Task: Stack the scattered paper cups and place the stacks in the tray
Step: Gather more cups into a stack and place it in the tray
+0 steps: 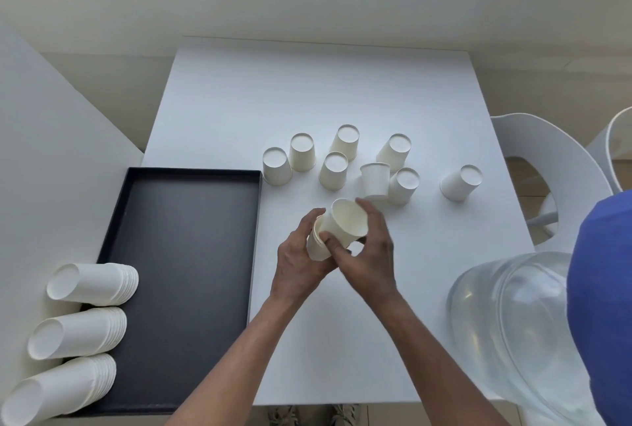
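- I see the tray's (191, 254) dark floor bare across its middle and right; three lying cup stacks (92, 283) crowd its left edge.
- Loose cups (335, 171) cluster tight mid-table, only narrow gaps between them; one cup (461, 183) stands apart, right.
- Far table (307, 83) is bare.
- A clear water jug (513, 330) blocks the near right corner.

My left hand (301, 261) and right hand (367, 256) cover much of the two white paper cups (337, 227) I hold, so I cannot tell how deep one sits in the other. At the flat black rectangular tray's (191, 254) near left corner, the lowest lying stack of white paper cups (58, 391) runs off the picture's edge. The big clear plastic water bottle (513, 333) at the white table's near right corner is cut off too.
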`<state>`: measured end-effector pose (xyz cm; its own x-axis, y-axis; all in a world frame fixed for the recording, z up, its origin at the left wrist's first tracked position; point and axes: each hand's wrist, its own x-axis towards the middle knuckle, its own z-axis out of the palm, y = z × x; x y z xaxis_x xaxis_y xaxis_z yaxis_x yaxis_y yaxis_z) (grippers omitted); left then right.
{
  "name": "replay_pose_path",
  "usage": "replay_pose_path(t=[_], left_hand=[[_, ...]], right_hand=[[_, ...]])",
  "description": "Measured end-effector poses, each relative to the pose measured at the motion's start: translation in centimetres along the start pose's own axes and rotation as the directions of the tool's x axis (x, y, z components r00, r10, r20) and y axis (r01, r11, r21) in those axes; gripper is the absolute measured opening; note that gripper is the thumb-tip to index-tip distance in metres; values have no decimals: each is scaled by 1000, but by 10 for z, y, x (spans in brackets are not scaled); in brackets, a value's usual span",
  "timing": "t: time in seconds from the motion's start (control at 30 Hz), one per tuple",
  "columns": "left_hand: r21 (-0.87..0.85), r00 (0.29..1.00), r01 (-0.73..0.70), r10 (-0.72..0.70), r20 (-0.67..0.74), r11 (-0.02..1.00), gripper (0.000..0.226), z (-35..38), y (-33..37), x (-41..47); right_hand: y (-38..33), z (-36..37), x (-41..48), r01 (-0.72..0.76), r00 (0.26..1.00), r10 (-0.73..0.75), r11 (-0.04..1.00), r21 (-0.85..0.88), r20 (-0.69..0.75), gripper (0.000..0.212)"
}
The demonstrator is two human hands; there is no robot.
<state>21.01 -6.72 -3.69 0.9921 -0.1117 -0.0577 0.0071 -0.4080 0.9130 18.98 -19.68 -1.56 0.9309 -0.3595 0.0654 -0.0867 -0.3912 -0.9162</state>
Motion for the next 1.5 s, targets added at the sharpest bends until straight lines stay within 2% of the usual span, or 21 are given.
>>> replay_pose_path(t=[0.13, 0.2, 0.23, 0.3, 0.37, 0.4, 0.5, 0.6, 0.7, 0.9, 1.0, 1.13, 1.2, 1.3, 1.37, 1.43, 1.5], left_hand=[[-67, 1000, 24, -23, 12, 997, 83, 0, 5, 0], [-80, 1000, 10, -10, 4, 997, 79, -1, 3, -1], [-73, 1000, -1, 1, -5, 997, 76, -2, 2, -1], [-48, 1000, -10, 9, -27, 999, 73, -3, 0, -2], [-39, 999, 4, -6, -40, 999, 74, -5, -1, -2], [-37, 999, 11, -12, -42, 999, 74, -5, -2, -3], [-34, 999, 20, -21, -40, 999, 76, -7, -3, -5], [-36, 999, 28, -30, -43, 999, 79, -7, -3, -7], [-32, 998, 31, -33, -46, 999, 80, -8, -1, -8], [-29, 998, 34, -36, -59, 999, 80, -12, -4, -8], [-23, 998, 32, -33, -58, 999, 81, -13, -4, -6], [2, 998, 32, -31, -61, 999, 81, -13, -6, -7], [19, 998, 26, -25, -63, 999, 80, -12, -7, -7], [49, 998, 21, -17, -67, 999, 80, -11, -7, -6], [70, 998, 18, -14, -64, 997, 81, -10, -6, -6], [75, 998, 20, -16, -57, 997, 81, -9, -4, -5], [67, 999, 20, -16, -51, 998, 80, -8, 0, -4]], right_hand=[[11, 5, -5, 7, 982, 19, 991, -136, 188, 72], [15, 2, -1, 19, 964, 18, 990, -137, 266, 69], [15, 0, 3, 19, 967, 11, 993, -114, 255, 66], [15, -4, 18, 22, 991, -11, 997, -78, 133, 54], [17, -9, 41, 33, 999, -32, 986, -164, 10, 36], [19, -11, 54, 40, 999, -43, 970, -239, -6, 30], [23, -18, 90, 34, 995, 14, 894, -447, 103, 46], [23, -18, 118, 19, 959, 166, 767, -641, 228, 71], [24, -16, 132, -16, 905, 323, 678, -735, 278, 88], [30, -12, 112, -33, 887, 376, 633, -774, 269, 83], [34, -9, 90, -92, 894, 372, 697, -711, 249, 78], [42, -7, 68, -261, 914, 374, 839, -478, 157, 42], [40, -10, 61, -285, 941, 326, 909, -303, 93, 26], [17, -20, 54, -149, 989, 147, 984, -93, -29, 26], [-2, -27, 50, -29, 997, 28, 999, -14, -69, 25], [-13, -31, 45, 99, 994, -100, 995, -29, -41, 25], [-17, -34, 41, 194, 980, -190, 977, -85, 54, 26]])
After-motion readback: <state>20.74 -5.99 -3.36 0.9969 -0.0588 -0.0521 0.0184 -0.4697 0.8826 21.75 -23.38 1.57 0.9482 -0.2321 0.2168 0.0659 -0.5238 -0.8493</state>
